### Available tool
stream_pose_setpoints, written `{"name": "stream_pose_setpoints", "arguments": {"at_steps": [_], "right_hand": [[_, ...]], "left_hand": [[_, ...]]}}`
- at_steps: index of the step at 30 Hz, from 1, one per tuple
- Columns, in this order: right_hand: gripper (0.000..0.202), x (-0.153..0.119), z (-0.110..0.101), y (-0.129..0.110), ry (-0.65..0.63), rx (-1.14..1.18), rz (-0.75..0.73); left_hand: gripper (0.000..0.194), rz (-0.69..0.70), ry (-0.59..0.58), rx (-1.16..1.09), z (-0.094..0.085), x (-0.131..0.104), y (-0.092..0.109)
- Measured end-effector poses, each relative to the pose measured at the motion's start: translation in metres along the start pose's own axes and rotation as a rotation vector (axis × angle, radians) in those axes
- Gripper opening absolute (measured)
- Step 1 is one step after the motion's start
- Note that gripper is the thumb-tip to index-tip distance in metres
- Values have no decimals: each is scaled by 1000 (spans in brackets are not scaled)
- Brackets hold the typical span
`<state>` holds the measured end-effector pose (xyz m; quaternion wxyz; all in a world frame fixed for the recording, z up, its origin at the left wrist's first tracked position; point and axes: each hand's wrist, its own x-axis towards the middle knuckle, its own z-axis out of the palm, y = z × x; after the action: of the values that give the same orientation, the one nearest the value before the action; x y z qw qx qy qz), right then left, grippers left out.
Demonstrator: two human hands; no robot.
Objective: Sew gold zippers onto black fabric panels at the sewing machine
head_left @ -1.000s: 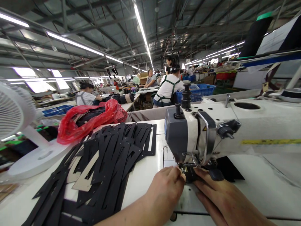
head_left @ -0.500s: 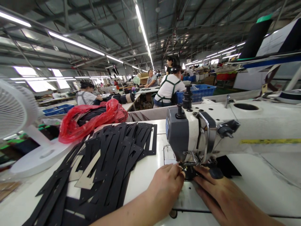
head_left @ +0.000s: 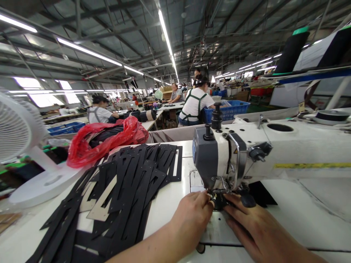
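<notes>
Black workpiece (head_left: 218, 203): beneath the sewing machine's needle area, on the machine bed, between your two hands; its outline is mostly hidden.
Left-hand grip: your left hand (head_left: 192, 215) has its fingers curled and bunched at the workpiece's left side; you cannot tell whether they are clamped on it.
Right-hand grip: your right hand (head_left: 253, 221) lies palm down with fingers extended and the thumb apart, fingertips at the workpiece's right side; the grip is open.
Sewing machine (head_left: 309, 146): white arm with a dark grey head cover, directly above your fingertips.
Black panel (head_left: 262, 193): lying flat behind your right hand, partly hidden by the machine.
Cut pieces (head_left: 131, 197): black, slotted, overlapping in a loose pile on the table (head_left: 160, 223), to the left of your left hand; a few show beige faces.
Red plastic bag (head_left: 82, 148): open at the far side of the pile, with dark pieces inside.
Fan (head_left: 45, 186): white, on its round base at your far left.
Thread cone (head_left: 292, 53): black with a green top, on the stand at your upper right.
Background: a person (head_left: 194, 104) in a white top with green straps stands or sits beside a blue crate (head_left: 237, 109).
</notes>
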<state>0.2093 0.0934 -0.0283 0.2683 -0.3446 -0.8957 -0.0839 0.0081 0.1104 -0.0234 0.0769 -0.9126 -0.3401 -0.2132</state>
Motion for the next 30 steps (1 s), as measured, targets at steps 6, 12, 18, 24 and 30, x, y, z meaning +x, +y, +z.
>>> {"name": "stream_pose_setpoints", "arguments": {"at_steps": [6, 12, 18, 24, 30], "right_hand": [[32, 1, -1, -2, 21, 15, 18], [32, 0, 1, 1, 13, 22, 26], [25, -2, 1, 2, 12, 4, 21], [27, 2, -2, 0, 16, 34, 15], [31, 3, -1, 1, 21, 21, 16]], "left_hand": [[20, 11, 59, 1, 4, -2, -1], [5, 9, 1, 47, 7, -2, -2], [7, 1, -7, 57, 9, -2, -3], [7, 19, -14, 49, 8, -2, -4], [5, 21, -25, 35, 9, -2, -6]]}}
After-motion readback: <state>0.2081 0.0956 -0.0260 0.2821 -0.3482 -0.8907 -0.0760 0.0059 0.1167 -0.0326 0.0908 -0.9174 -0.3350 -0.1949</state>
